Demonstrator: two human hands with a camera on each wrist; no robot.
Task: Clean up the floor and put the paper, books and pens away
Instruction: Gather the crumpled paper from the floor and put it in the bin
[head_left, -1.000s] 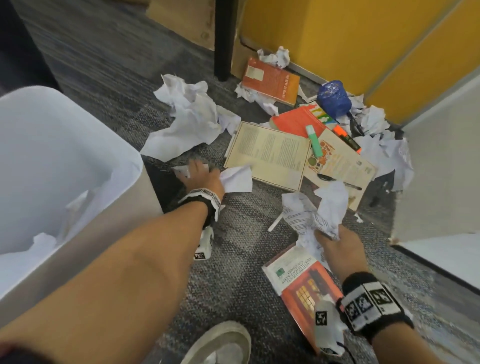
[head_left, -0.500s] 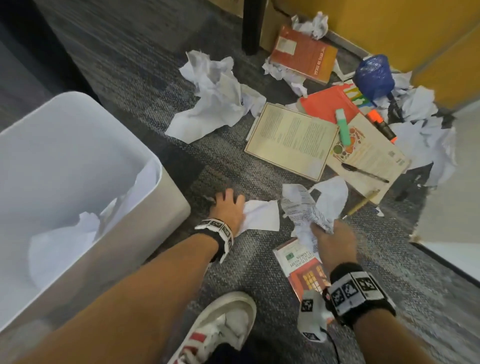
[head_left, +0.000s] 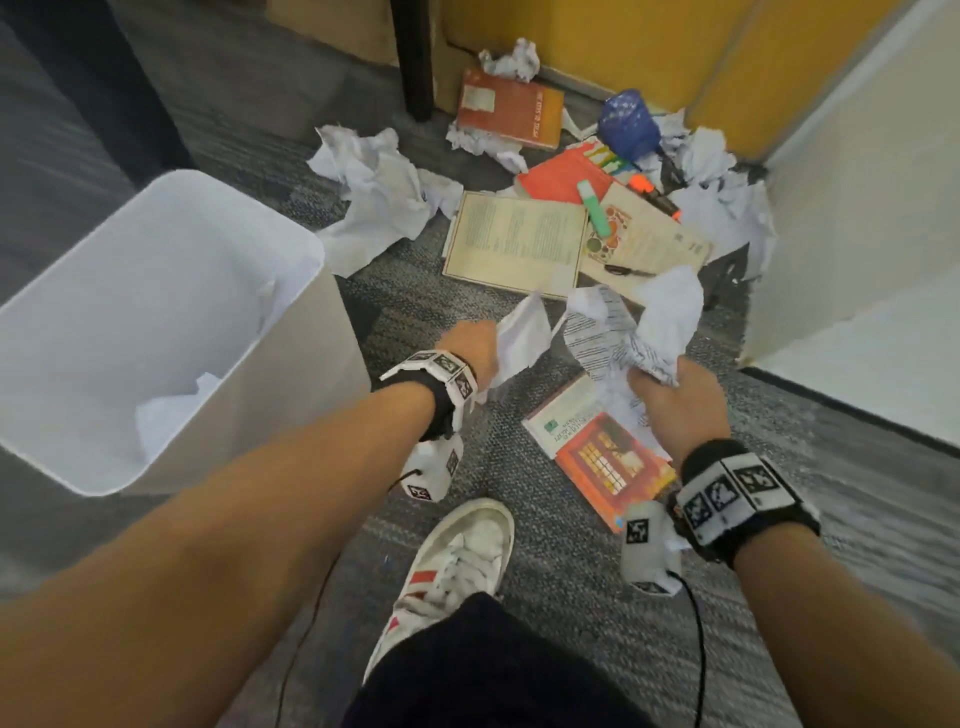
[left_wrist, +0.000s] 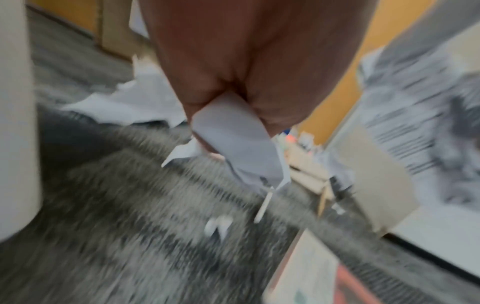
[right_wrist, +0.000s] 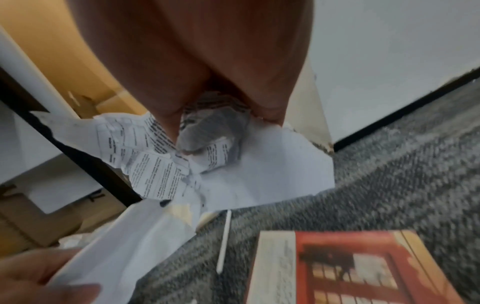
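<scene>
- Left hand clamped on a plain white sheet of paper, lifted clear of the grey carpet; left wrist view shows the sheet pinched between thumb and fingers.
- Right hand closed round a crumpled wad of printed white paper, also off the floor; right wrist view shows the wad bunched in the fingers.
- Both hands just right of the white plastic bin, near each other, papers almost touching.
- Bin holds some white paper at the bottom.
- Red-covered book with a window picture flat on carpet directly under the right hand.
- Thin white stick on carpet beside that book.
- Farther out: open cream-paged book, orange book by the yellow wall, green highlighter, orange highlighter, blue mesh cup tipped over.
- Large heap of crumpled white paper between bin and open book; more crumpled sheets at the far right corner.
- White sneaker with red stripes on carpet between the arms.
</scene>
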